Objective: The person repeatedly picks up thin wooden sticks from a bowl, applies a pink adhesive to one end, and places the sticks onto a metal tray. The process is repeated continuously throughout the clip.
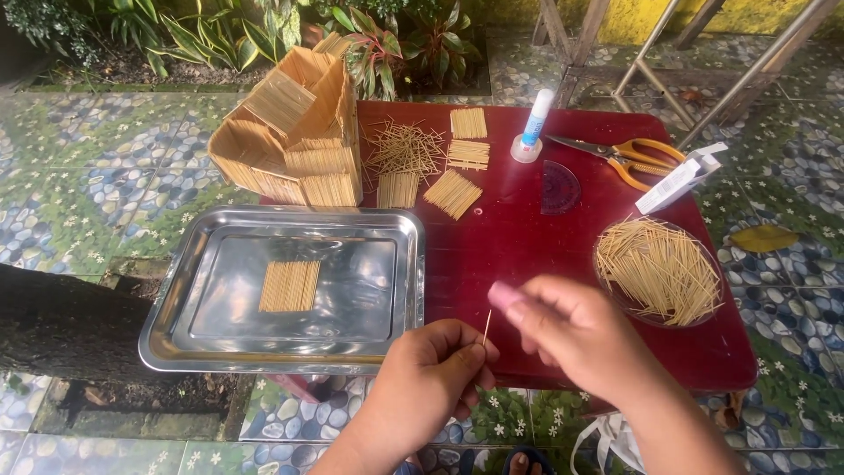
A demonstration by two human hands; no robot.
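Note:
My left hand (437, 369) pinches a thin wooden toothpick (486, 326) upright at the near edge of the red table (519, 246). Just to its right my right hand (571, 330) hovers, blurred, with a small pink object (503, 295) at its fingertips; I cannot tell what that object is. A glass bowl (658, 272) full of loose toothpicks sits right of my hands. On the left, a metal tray (281, 290) holds a flat panel of glued toothpicks (290, 286).
A toothpick house model (294, 141) stands at the table's back left. Several toothpick panels (453, 193) and a loose toothpick pile (404, 145) lie mid-table. A glue bottle (533, 126), protractor (559, 186), orange-handled scissors (620, 154) and a white box (681, 179) sit at the back right.

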